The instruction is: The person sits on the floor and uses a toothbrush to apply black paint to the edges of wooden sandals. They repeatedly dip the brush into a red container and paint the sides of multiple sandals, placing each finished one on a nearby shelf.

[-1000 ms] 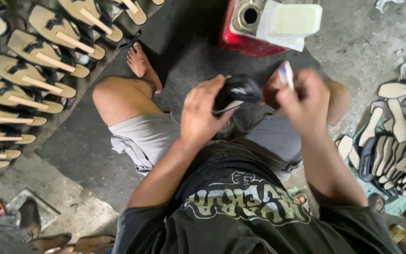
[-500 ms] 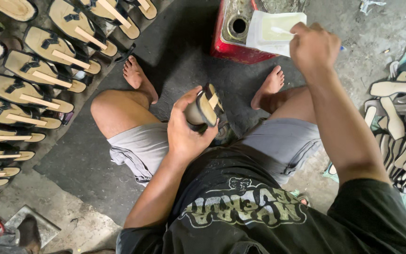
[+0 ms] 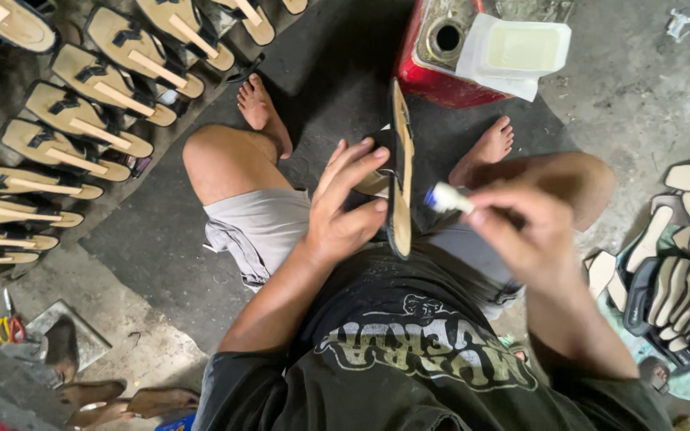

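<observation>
Tan sandal sole point(image 3: 399, 172) on edge in left hand point(image 3: 345, 211) grip, right hand point(image 3: 525, 231) pinching brush point(image 3: 447, 198) beside

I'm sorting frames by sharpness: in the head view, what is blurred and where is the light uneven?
Head view: right hand and its white-tipped applicator are motion-smeared; left hand and sandal sole sharper; white tub bright, nearly washed out; dark mat dim.
</observation>
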